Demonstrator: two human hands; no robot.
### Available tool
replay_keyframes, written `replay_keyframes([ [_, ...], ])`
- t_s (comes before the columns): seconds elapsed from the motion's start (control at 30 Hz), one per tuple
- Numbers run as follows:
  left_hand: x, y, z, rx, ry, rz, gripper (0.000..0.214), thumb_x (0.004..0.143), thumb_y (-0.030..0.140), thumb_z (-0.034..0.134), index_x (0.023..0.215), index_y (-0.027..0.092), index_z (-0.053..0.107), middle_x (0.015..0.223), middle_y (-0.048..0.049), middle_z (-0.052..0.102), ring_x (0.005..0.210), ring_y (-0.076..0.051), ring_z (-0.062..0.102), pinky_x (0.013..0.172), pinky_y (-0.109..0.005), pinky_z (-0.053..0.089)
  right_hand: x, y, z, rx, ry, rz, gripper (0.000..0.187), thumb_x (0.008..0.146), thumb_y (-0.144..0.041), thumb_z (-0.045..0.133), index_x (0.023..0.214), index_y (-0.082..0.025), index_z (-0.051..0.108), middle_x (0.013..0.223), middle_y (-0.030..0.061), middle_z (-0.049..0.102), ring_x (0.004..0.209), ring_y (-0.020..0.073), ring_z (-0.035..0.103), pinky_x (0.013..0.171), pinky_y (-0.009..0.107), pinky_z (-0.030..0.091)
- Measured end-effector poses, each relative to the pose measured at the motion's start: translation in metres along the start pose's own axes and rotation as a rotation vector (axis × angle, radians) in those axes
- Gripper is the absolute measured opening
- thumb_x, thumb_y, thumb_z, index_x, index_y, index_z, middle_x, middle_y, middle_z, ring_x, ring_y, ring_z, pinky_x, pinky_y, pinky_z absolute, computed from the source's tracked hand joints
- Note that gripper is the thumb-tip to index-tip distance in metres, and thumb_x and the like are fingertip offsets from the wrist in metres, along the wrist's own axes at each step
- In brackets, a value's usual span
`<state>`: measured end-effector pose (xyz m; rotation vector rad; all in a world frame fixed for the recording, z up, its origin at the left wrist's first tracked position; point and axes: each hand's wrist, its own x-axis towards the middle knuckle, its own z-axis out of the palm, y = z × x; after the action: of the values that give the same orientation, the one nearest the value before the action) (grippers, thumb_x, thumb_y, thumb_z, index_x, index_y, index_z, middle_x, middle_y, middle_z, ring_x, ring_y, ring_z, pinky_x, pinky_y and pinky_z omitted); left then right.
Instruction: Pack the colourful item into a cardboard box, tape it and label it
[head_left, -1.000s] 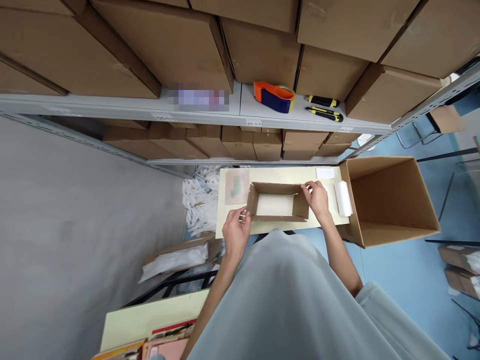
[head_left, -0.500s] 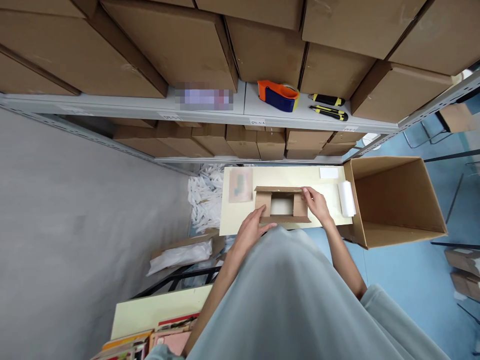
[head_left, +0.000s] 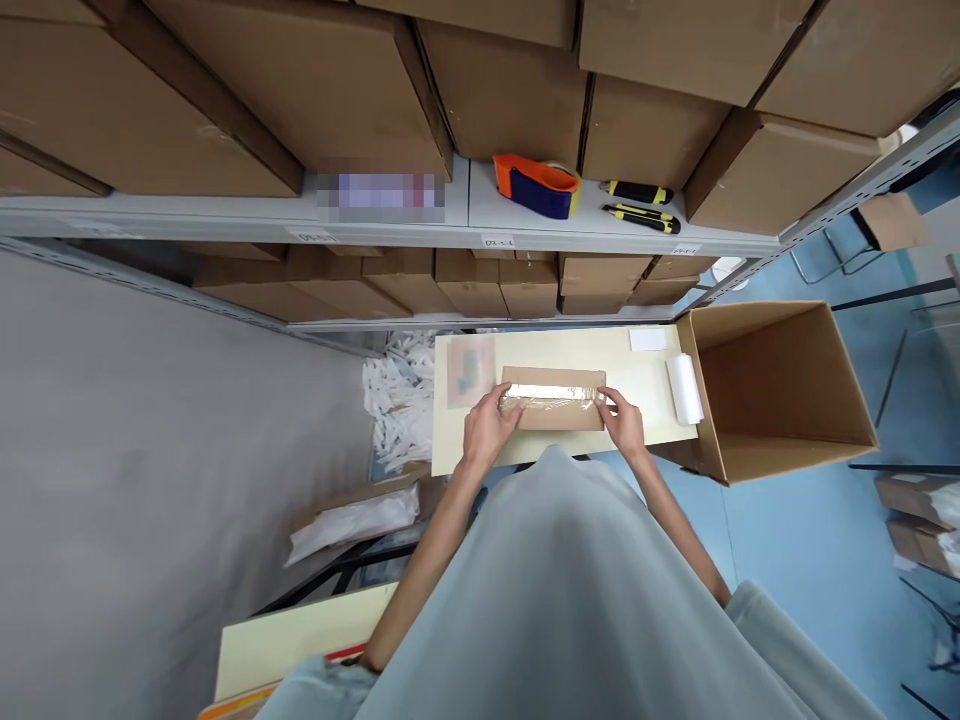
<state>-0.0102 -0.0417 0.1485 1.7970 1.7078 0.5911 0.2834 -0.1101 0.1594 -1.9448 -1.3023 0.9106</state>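
Observation:
A small cardboard box [head_left: 553, 417] lies on the pale yellow board, its upper face closed. A shiny strip of clear packing tape [head_left: 555, 393] runs lengthwise across that face, wrinkled along its lower edge. My left hand [head_left: 489, 430] grips the box at its left end, fingertips and thumb on the tape's end. At the right end, my right hand [head_left: 622, 424] holds the box with bent fingers, also touching the tape there. Whether the fingers pinch the tape itself or only the box, I cannot tell.
A large open carton [head_left: 780, 390] stands right of the board [head_left: 465, 450], with a white roll [head_left: 684, 388] beside it. On the shelf [head_left: 480, 205] ahead are an orange and blue tape dispenser [head_left: 536, 185], cutter knives [head_left: 641, 217] and boxes. White scraps [head_left: 405, 400] lie left.
The small box had its flaps up and its inside showing; now a closed, taped face is upward. My hands have moved from its edges to its two ends. The view has shifted slightly.

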Motion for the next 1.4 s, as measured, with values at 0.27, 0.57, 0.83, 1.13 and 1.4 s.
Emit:
replay_keyframes([
  [0.27, -0.010, 0.010, 0.003, -0.155, 0.072, -0.146, 0.035, 0.102, 0.043, 0.075, 0.134, 0.029, 0.077, 0.126, -0.0074, 0.085, 0.104, -0.030, 0.085, 0.092, -0.039, 0.064, 0.016, -0.006, -0.016, -0.045, 0.022, -0.042, 0.037, 0.108, -0.050, 0.061, 0.136, -0.034, 0.080, 0.132, 0.0045, 0.085, 0.117, 0.0331, 0.084, 0.101, 0.044, 0.065],
  [0.57, 0.015, 0.014, 0.014, -0.172, 0.001, -0.085, 0.031, 0.100, 0.035, 0.078, 0.128, 0.025, 0.072, 0.127, -0.0076, 0.077, 0.085, -0.021, 0.077, 0.086, -0.032, 0.058, 0.054, 0.012, -0.019, -0.058, -0.025, -0.046, 0.039, 0.107, -0.045, 0.062, 0.139, -0.031, 0.079, 0.138, 0.0047, 0.083, 0.115, 0.0305, 0.084, 0.100, 0.039, 0.063],
  [0.83, 0.003, 0.008, 0.015, -0.199, -0.017, -0.109, 0.033, 0.099, 0.038, 0.079, 0.129, 0.027, 0.071, 0.126, -0.0061, 0.076, 0.084, -0.021, 0.075, 0.086, -0.033, 0.057, 0.040, 0.018, -0.021, -0.065, -0.065, -0.042, 0.039, 0.107, -0.046, 0.063, 0.139, -0.030, 0.079, 0.124, 0.0053, 0.087, 0.109, 0.0317, 0.086, 0.094, 0.039, 0.065],
  [1.13, 0.018, 0.013, 0.017, -0.140, -0.013, -0.054, 0.032, 0.102, 0.037, 0.070, 0.132, 0.025, 0.068, 0.131, -0.0099, 0.075, 0.086, -0.023, 0.072, 0.092, -0.037, 0.057, 0.052, 0.011, -0.021, -0.094, -0.047, -0.056, 0.039, 0.108, -0.041, 0.060, 0.139, -0.027, 0.078, 0.128, 0.0077, 0.086, 0.104, 0.0311, 0.086, 0.095, 0.040, 0.065],
  [1.4, 0.010, 0.008, 0.019, 0.011, 0.023, 0.011, 0.037, 0.103, 0.033, 0.061, 0.138, 0.020, 0.066, 0.137, -0.0178, 0.071, 0.125, -0.035, 0.073, 0.109, -0.048, 0.059, 0.030, 0.015, -0.009, -0.266, -0.004, -0.223, 0.043, 0.112, -0.036, 0.048, 0.147, -0.023, 0.071, 0.155, 0.0151, 0.073, 0.116, 0.0297, 0.083, 0.107, 0.046, 0.065],
])
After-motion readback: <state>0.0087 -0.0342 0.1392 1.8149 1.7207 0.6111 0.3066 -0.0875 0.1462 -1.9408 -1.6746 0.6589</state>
